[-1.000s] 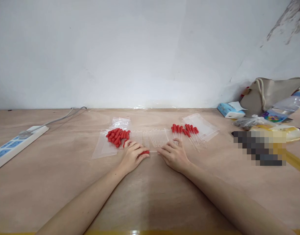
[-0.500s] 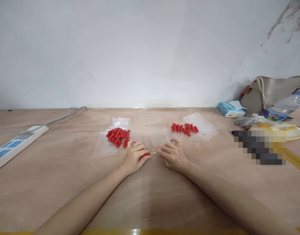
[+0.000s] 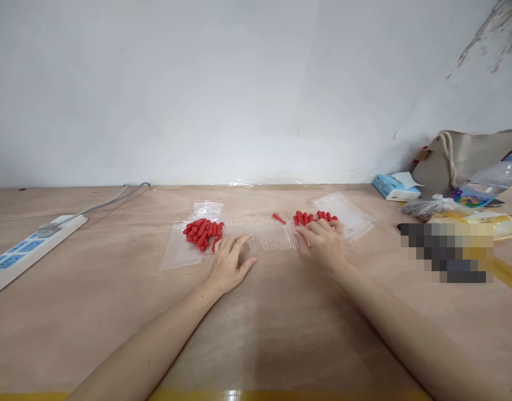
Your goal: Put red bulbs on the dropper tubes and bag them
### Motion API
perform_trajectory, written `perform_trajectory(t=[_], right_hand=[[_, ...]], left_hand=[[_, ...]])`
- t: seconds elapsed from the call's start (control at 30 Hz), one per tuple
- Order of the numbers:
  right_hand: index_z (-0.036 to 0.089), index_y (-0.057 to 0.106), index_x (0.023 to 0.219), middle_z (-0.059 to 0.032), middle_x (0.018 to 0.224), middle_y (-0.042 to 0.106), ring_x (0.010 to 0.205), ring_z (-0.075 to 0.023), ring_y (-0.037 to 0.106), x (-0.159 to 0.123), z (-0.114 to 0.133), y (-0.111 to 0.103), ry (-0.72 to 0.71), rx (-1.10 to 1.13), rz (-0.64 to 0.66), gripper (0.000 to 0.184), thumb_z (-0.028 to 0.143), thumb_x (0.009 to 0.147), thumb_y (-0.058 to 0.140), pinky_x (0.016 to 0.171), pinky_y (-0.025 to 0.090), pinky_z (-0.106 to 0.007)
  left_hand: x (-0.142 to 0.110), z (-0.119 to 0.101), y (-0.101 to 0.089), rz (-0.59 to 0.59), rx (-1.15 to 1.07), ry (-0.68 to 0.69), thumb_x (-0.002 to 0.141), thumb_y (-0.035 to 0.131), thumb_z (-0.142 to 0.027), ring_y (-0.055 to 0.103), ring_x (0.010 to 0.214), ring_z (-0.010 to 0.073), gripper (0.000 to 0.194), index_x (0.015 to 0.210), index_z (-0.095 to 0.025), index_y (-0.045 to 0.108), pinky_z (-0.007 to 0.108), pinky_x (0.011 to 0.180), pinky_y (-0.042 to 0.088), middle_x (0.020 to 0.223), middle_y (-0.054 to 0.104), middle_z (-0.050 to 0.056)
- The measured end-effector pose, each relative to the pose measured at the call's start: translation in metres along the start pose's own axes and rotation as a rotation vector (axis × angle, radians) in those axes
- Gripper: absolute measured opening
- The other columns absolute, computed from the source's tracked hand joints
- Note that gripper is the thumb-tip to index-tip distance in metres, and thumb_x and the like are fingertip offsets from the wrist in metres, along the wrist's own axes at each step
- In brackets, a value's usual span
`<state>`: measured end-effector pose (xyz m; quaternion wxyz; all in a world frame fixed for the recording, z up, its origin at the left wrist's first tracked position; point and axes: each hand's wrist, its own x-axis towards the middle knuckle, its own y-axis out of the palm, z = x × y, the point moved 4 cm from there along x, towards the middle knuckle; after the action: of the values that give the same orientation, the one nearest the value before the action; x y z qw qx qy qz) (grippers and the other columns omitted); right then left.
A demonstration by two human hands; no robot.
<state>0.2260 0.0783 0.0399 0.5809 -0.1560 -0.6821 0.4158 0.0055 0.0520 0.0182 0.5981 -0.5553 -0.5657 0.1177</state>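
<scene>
My left hand (image 3: 229, 263) rests on the table with its fingers spread and nothing between them, just in front of a heap of red rubber bulbs (image 3: 199, 233). A row of thin clear tubes (image 3: 274, 235) lies between my two hands. My right hand (image 3: 322, 245), slightly blurred, has thumb and fingers pinched around a dropper. This dropper's red bulb (image 3: 278, 218) points up and left above the row; its clear tube barely shows. Beneath and behind my right hand are several droppers with red bulbs (image 3: 303, 218), their tubes partly covered by the hand.
Clear zip bags (image 3: 180, 253) lie under the bulb heap, and more bags (image 3: 351, 214) lie at the right. A power strip (image 3: 25, 250) is at far left. A tissue pack (image 3: 395, 186), a plastic bottle (image 3: 493, 181) and a cloth bag (image 3: 468, 150) stand at right.
My left hand has let go of the red bulb and opened. My right hand has moved right and away from me, carrying the dropper toward the other capped ones.
</scene>
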Motion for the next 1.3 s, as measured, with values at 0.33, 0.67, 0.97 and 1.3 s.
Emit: perform_trajectory(t=[0.33,0.67,0.97,1.3], right_hand=[[0.022,0.065,0.085,-0.0072,0.075,0.064,0.084,-0.0242,0.053,-0.002,-0.078,0.019,0.608,-0.129,0.351,0.027,0.035,0.077,0.042,0.077,0.022,-0.039],[0.019,0.058,0.075,-0.0038,0.071,0.062,0.076,-0.0209,0.054,-0.002,-0.061,0.032,0.514,-0.052,0.297,0.028,0.04,0.076,0.039,0.076,0.021,-0.037],[0.02,0.06,0.08,-0.0028,0.07,0.063,0.072,-0.0203,0.056,-0.003,-0.071,0.031,0.588,-0.038,0.306,0.024,0.035,0.075,0.041,0.076,0.021,-0.037],[0.017,0.064,0.066,-0.0085,0.065,0.061,0.072,-0.0246,0.055,0.002,-0.057,0.029,0.513,-0.153,0.467,0.025,0.029,0.071,0.042,0.073,0.023,-0.04]], left_hand=[[-0.001,-0.001,0.004,0.08,-0.021,-0.002,0.08,0.051,-0.027,0.047,0.099,0.0214,0.041,0.12,-0.024,0.04,0.039,0.089,0.029,0.108,0.052,0.006],[0.0,-0.001,0.005,0.095,-0.01,0.005,0.079,0.052,-0.027,0.047,0.097,0.0211,0.031,0.11,-0.022,0.048,0.039,0.09,0.028,0.105,0.052,0.006],[-0.001,-0.001,0.005,0.109,-0.008,0.008,0.081,0.05,-0.027,0.048,0.098,0.0203,0.027,0.107,-0.022,0.051,0.039,0.09,0.028,0.104,0.052,0.005],[-0.001,-0.002,0.004,0.073,0.049,-0.022,0.08,0.051,-0.029,0.047,0.098,0.0214,0.024,0.103,-0.023,0.053,0.041,0.089,0.025,0.103,0.054,0.005]])
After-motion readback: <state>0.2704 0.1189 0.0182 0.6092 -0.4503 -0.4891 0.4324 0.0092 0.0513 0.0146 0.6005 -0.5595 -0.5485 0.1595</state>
